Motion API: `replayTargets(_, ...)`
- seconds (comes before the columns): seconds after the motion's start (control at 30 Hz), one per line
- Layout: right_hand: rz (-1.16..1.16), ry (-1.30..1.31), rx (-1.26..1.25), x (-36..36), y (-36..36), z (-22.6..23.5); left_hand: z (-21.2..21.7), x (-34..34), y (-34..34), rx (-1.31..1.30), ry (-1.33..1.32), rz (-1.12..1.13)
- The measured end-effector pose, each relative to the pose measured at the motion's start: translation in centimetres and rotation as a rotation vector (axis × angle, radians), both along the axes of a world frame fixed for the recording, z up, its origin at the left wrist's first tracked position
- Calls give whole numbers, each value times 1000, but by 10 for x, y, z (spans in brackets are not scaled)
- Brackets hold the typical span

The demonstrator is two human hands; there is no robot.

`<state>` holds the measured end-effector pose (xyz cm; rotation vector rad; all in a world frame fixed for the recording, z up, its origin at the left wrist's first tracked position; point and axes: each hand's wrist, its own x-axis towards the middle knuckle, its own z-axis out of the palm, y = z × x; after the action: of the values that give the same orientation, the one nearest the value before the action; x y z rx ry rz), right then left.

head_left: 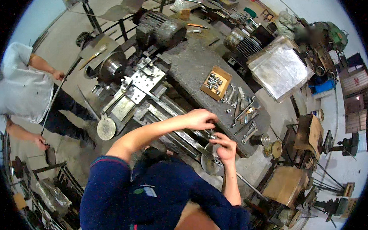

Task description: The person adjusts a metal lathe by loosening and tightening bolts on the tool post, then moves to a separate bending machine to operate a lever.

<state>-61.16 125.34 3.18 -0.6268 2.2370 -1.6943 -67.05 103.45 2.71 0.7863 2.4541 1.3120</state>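
Note:
My left hand (201,119) is over the lathe bed rails (179,133), its fingers curled and pointing down toward my right hand. What it holds, if anything, is hidden. My right hand (226,147) is closed with its fingertips on a small shiny metal piece (212,136), too small to name more exactly. The two hands are close together, slightly apart. Below my right hand is a round metal disc (210,162) at the end of the bed. Beyond the hands lies a cardboard box (208,90) of small metal cylinders, on a dark bench top (186,62).
Several wrenches (250,132) lie beside the box. An electric motor (160,29) and a chuck (112,67) are at the far left. A foil-like covered panel (279,67) stands at the right. At the left, another person (25,85) holds a long rod (57,92).

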Motion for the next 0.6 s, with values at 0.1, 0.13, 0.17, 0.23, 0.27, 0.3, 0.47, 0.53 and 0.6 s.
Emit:
replayTargets(0.1,157,52,-46,-22,-44,6,34,70,-82,67,-32,197)
replayTargets(0.13,207,40,-69,-28,-62,11,43,94,-113,105,-23,275)
replayTargets(0.17,227,-30,-96,-30,-79,14,53,123,-143,155,-150,416)
replayTargets(0.23,317,-118,-251,-31,-115,24,71,177,-202,-26,-146,729)
replayTargets(0.27,351,-147,-325,-30,-133,31,69,204,-232,-48,-179,877)
replayTargets(0.3,370,-147,-302,-29,-149,38,68,230,-262,-171,-122,965)
replayTargets(0.47,481,285,-47,-38,-245,61,66,321,-372,-388,-29,1259)
replayTargets(0.53,478,507,-23,-49,-303,59,51,347,-423,-369,-54,1302)
replayTargets(0.6,426,658,214,-52,-360,70,48,361,-464,-484,-49,1326)
